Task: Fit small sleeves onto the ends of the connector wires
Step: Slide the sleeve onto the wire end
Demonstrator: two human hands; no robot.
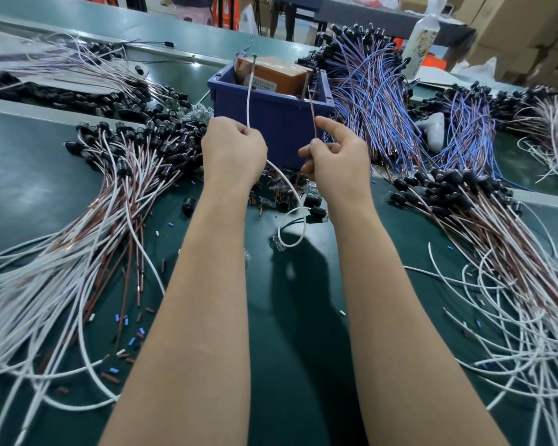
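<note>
— What are the hands doing?

— They are apart, side by side above the tabletop [306, 333]. The left hand [234, 152] is curled into a fist round a white wire [248, 91], which stands up out of the top of the fist. The right hand [339, 159] pinches a brown wire [312, 114] between thumb and fingers, with the forefinger lifted beside it. That wire points upward too.

— And below the hands?

— The white wire drops under the left hand, loops over the tabletop and runs to a black connector [316, 210] lying just under the right wrist. Whether the brown wire joins that connector, I cannot tell.

— Any sleeve on the ends?

— The white wire's upper tip carries a small dark piece, too small to name. Loose sleeves [131, 341], blue, brown and white, lie scattered on the tabletop to the left of the left forearm.

— What lies around?

— Just beyond both hands stands a blue bin [271, 114] with a cardboard box [271, 74] in it. Left of the left hand spreads a heap of white and brown wires [120, 194] with black ends. Beyond and right of the right hand lies a heap of blue wires [371, 101], and nearer, beside the right forearm, another white and brown heap [496, 246].
</note>
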